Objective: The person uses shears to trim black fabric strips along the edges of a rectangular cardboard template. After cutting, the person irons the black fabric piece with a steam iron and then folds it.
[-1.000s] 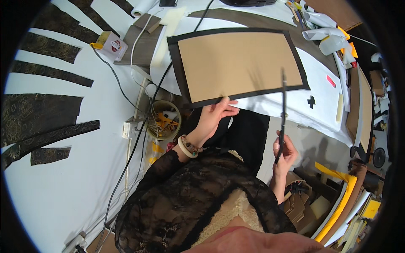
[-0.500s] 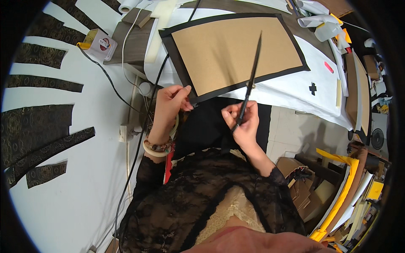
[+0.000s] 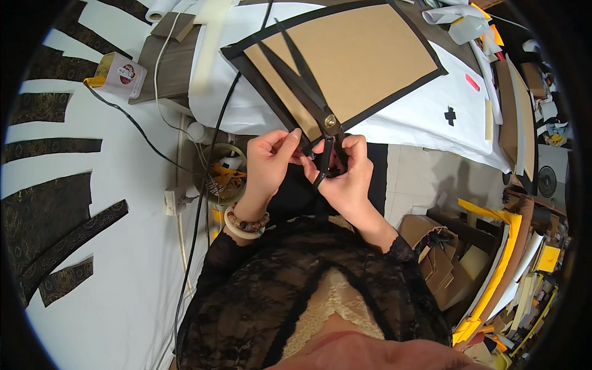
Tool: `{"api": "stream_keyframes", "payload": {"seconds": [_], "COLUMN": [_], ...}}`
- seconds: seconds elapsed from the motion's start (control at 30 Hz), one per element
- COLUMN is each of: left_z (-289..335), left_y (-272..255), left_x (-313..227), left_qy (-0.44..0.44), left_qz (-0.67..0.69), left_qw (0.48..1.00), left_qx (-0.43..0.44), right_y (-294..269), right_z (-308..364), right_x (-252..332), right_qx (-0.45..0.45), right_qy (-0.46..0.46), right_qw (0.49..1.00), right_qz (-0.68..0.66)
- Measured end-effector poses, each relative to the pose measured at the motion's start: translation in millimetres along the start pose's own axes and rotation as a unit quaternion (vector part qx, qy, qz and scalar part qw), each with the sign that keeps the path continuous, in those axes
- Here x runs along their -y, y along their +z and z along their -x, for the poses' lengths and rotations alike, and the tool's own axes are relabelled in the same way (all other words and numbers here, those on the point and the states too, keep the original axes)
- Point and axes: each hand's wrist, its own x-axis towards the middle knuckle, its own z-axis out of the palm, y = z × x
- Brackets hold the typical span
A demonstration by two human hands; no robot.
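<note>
A tan board (image 3: 364, 55) with a black border lies tilted on the worktable, its near corner toward me. My left hand (image 3: 269, 161) is closed in a pinch on the black edge at that corner. Large dark scissors (image 3: 311, 97) are in my right hand (image 3: 348, 176), handles in the palm. Their blades are spread and point up and left above the board's left part. Fingertips of both hands almost meet at the corner, where the handles partly hide them.
White sheeting (image 3: 425, 117) covers the table under the board. On the left, dark patterned strips (image 3: 46, 203) lie on a white surface near a small tin (image 3: 126, 77). A black cable (image 3: 209, 172) runs past my left arm, beside a bin (image 3: 234, 194) of scraps. Cardboard pieces (image 3: 444, 259) stand at right.
My right hand has moved left to meet my left hand. The scissors have swung from nearly upright and closed to leaning left with blades apart. The board has shifted slightly up and left in view.
</note>
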Motion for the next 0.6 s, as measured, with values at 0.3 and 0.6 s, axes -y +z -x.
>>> {"api": "stream_keyframes", "payload": {"seconds": [0.3,0.6], "left_z": [1.7,6.6], "left_y": [-4.5,-5.1], "left_x": [7.3,13.6], "left_qy": [0.009,0.011], "left_qz": [-0.042,-0.056], "left_qw": [0.999,0.998], "left_qx": [-0.011,-0.017], "right_y": [5.4,6.4], "right_z": [-6.0,-9.1], "right_x": [4.2,-1.7], "right_qx": [-0.008,-0.044], "right_qy": [0.031,0.089], "right_qw": [0.999,0.989], "right_qz": [-0.032,-0.110]}}
